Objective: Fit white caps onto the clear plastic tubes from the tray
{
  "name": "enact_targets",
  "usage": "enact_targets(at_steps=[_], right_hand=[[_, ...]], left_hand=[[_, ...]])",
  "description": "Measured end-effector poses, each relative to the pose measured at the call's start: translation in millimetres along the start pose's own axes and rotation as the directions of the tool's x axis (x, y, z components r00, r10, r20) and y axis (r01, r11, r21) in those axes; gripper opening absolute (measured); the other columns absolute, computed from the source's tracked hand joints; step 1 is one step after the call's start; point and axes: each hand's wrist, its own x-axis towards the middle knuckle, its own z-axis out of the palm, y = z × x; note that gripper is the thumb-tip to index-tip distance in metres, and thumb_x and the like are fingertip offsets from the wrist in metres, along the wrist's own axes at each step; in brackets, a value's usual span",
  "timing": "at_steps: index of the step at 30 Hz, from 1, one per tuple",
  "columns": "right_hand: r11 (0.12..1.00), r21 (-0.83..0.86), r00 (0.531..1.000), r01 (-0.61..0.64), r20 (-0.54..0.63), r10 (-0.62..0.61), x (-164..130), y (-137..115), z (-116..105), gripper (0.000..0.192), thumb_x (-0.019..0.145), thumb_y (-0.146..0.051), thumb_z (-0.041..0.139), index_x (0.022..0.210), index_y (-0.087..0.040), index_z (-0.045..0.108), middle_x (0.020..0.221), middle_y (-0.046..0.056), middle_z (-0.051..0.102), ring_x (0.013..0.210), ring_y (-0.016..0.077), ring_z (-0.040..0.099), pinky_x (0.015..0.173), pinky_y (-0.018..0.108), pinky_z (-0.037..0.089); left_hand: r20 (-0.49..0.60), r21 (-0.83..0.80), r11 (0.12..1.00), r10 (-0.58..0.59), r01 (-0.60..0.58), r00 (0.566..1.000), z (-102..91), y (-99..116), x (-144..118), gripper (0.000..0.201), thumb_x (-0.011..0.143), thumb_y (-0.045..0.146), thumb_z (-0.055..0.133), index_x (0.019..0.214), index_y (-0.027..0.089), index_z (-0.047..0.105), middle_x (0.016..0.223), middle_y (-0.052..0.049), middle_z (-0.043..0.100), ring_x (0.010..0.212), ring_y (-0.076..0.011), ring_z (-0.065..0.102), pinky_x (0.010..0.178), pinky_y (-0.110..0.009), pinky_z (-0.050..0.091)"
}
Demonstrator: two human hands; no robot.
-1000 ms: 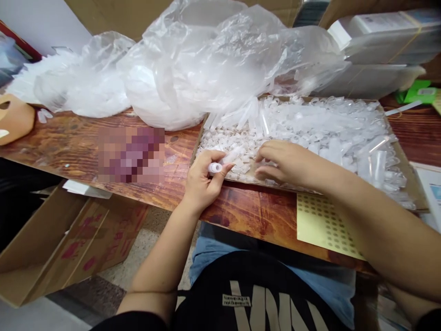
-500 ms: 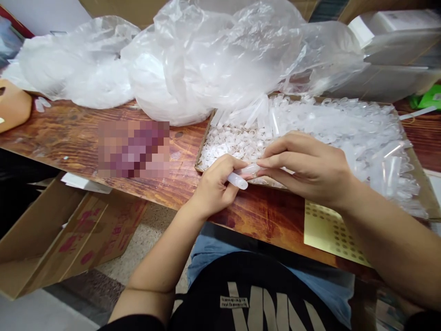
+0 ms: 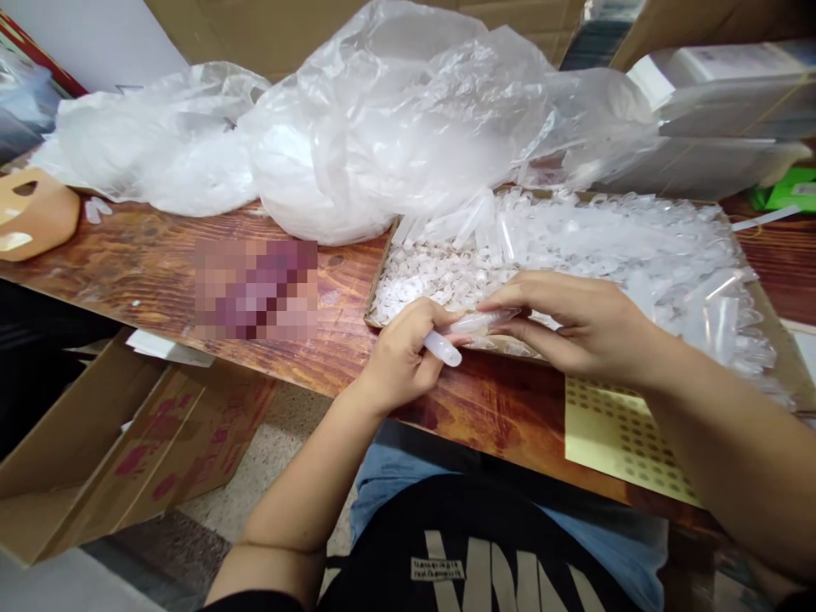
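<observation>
My left grip (image 3: 401, 361) pinches small clear tube (image 3: 442, 348), rounded end toward me, above counter's (image 3: 146, 272) near edge. My right grip (image 3: 574, 327) pinches tube's other end (image 3: 484, 320) between thumb and fingertips. Just behind: cardboard tray (image 3: 376, 289) of white caps and clear tubes. Yellow dotted sheet (image 3: 618, 433) at near edge under right wrist. Plastic bags (image 3: 395, 127) along far edge.

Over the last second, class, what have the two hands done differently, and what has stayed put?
The right hand left the tray's pile and came to the small clear tube, pinching one end. The left hand turned the tube, rounded end toward the person. The tray, plastic bags and yellow sheet stayed.
</observation>
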Motion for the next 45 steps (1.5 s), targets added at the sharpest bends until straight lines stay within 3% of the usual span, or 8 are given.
enact_targets(at_steps=[7, 11, 21, 34, 36, 40, 42, 45], right_hand=[[0.988, -0.048, 0.983, -0.148, 0.099, 0.152, 1, -1, 5, 0.041, 0.109, -0.04, 0.042, 0.075, -0.021, 0.056, 0.068, 0.004, 0.062, 0.065, 0.019, 0.06, 0.064, 0.034, 0.045], [0.983, -0.017, 0.977, -0.183, 0.104, 0.184, 3, -6, 2, 0.026, 0.103, -0.045, 0.05, 0.097, -0.022, 0.061, 0.089, 0.008, 0.069, 0.077, 0.0228, 0.065, 0.07, 0.036, 0.048], [0.959, -0.019, 0.955, -0.282, 0.095, 0.283, 6, -9, 9, 0.034, 0.106, -0.046, 0.041, 0.083, -0.023, 0.051, 0.075, 0.005, 0.063, 0.067, 0.0208, 0.06, 0.064, 0.034, 0.045], [0.943, 0.085, 0.94, -0.32, 0.152, 0.306, 12, -17, 17, 0.028, 0.102, -0.037, 0.042, 0.093, -0.017, 0.06, 0.099, 0.013, 0.07, 0.091, 0.0235, 0.064, 0.083, 0.036, 0.046], [0.88, 0.188, 0.899, -0.437, 0.14, 0.416, 16, -17, 21, 0.029, 0.102, -0.038, 0.044, 0.084, -0.019, 0.057, 0.084, 0.009, 0.066, 0.08, 0.0206, 0.06, 0.076, 0.033, 0.045], [0.497, 0.547, 0.723, -0.673, 0.343, 0.6, 30, -20, 15, 0.04, 0.106, -0.046, 0.042, 0.074, -0.023, 0.045, 0.051, -0.007, 0.032, 0.046, 0.0122, 0.029, 0.05, 0.027, 0.026], [0.421, 0.56, 0.672, -0.714, 0.379, 0.636, 35, -21, 2, 0.043, 0.108, -0.049, 0.04, 0.074, -0.024, 0.045, 0.049, -0.009, 0.023, 0.044, 0.0117, 0.021, 0.047, 0.028, 0.02], [0.703, 0.306, 0.762, -0.642, 0.154, 0.629, 31, -15, -26, 0.046, 0.107, -0.048, 0.045, 0.07, -0.022, 0.05, 0.056, -0.002, 0.042, 0.053, 0.0139, 0.041, 0.056, 0.029, 0.032]], left_hand=[[0.016, 0.136, 0.983, 0.121, -0.122, 0.993, 1.4, 1, -1, 0.022, 0.1, 0.021, 0.067, 0.12, 0.021, 0.058, 0.094, -0.005, 0.07, 0.086, -0.0184, 0.07, 0.072, -0.031, 0.058], [-0.002, 0.077, 0.993, 0.085, -0.085, 0.996, 1.1, 1, 0, 0.021, 0.099, 0.021, 0.069, 0.116, 0.02, 0.058, 0.091, -0.004, 0.068, 0.084, -0.0167, 0.068, 0.072, -0.029, 0.057], [0.01, 0.035, 0.997, 0.063, -0.063, 0.998, -0.9, 2, 1, 0.018, 0.099, 0.022, 0.069, 0.113, 0.021, 0.058, 0.09, -0.002, 0.065, 0.082, -0.016, 0.068, 0.072, -0.029, 0.056], [0.017, 0.123, 0.99, 0.063, -0.065, 0.998, -6.2, 1, 7, 0.012, 0.1, 0.02, 0.066, 0.108, 0.021, 0.057, 0.09, -0.003, 0.065, 0.079, -0.0145, 0.066, 0.067, -0.026, 0.056], [0.062, 0.222, 0.961, 0.155, -0.165, 0.986, -11.4, 3, 15, 0.011, 0.099, 0.016, 0.063, 0.106, 0.022, 0.056, 0.086, -0.002, 0.064, 0.076, -0.0154, 0.063, 0.065, -0.027, 0.055], [0.233, 0.393, 0.815, 0.359, -0.425, 0.904, -23.5, 7, 46, 0.014, 0.096, 0.009, 0.054, 0.101, 0.022, 0.056, 0.079, -0.003, 0.063, 0.068, -0.0178, 0.056, 0.061, -0.032, 0.046], [0.261, 0.392, 0.777, 0.421, -0.493, 0.869, -23.8, 6, 63, 0.015, 0.097, 0.008, 0.055, 0.103, 0.022, 0.056, 0.08, -0.003, 0.064, 0.069, -0.0178, 0.056, 0.062, -0.032, 0.045], [0.254, 0.336, 0.816, 0.402, -0.47, 0.88, -14.9, -4, 84, 0.015, 0.1, 0.016, 0.061, 0.114, 0.02, 0.055, 0.092, -0.006, 0.067, 0.081, -0.019, 0.063, 0.071, -0.03, 0.052]])
